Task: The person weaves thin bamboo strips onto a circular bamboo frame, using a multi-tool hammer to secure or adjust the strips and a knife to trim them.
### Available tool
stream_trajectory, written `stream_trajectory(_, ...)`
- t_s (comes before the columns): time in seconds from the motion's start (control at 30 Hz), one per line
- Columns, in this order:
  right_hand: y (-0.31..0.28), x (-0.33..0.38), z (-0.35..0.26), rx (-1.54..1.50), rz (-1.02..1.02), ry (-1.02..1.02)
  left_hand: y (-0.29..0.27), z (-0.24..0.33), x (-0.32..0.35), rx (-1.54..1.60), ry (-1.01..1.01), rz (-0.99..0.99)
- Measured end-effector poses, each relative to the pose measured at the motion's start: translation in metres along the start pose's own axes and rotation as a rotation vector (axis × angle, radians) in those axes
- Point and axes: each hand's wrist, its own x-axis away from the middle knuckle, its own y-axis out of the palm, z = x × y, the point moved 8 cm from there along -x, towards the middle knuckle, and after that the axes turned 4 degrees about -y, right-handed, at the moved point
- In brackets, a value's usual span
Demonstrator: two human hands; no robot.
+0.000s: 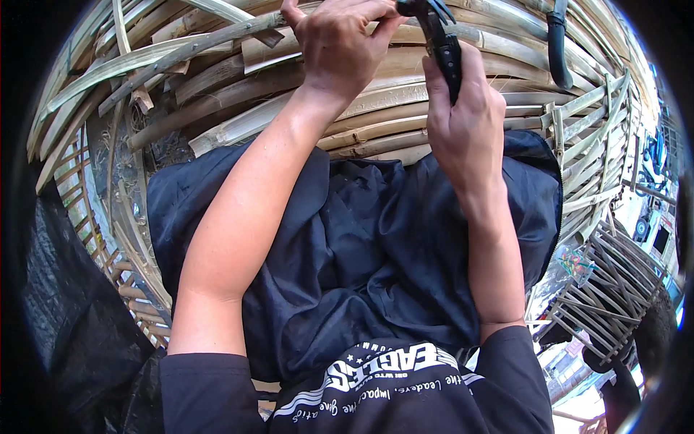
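My right hand (468, 119) is wrapped round the dark handle of a claw hammer (438, 43), thumb along the grip. The hammer's head reaches the upper edge of the picture. Beside it, to the left, my left hand (340, 40) rests over split bamboo slats (390, 98), its fingers bent and pressed together near the hammer's head. Whatever they pinch is hidden, as the fingertips are partly cut off at the top. A narrow grey-brown stick (191, 50) runs from the left up to my left hand. The slats lie side by side beyond my lap.
A black curved handle or pipe (557, 47) hangs over the slats at upper right. Loose bamboo strips (119, 43) stick out at upper left. Black sheeting (79, 289) lies at left, beside bamboo latticework (90, 206). A slatted bamboo piece (603, 289) stands at right.
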Motion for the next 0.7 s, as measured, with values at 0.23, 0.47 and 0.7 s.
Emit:
stream_trajectory(0.23,0.005,-0.003,0.001,0.007,-0.003,-0.029,0.0,-0.001,-0.002,0.043,0.015,0.014)
stream_trajectory(0.47,0.0,0.002,-0.002,0.027,-0.007,-0.009,-0.001,0.002,-0.003,0.037,0.031,0.041)
stream_trajectory(0.7,0.004,0.004,0.007,0.017,-0.002,-0.014,0.0,-0.006,0.001,0.048,0.002,0.048)
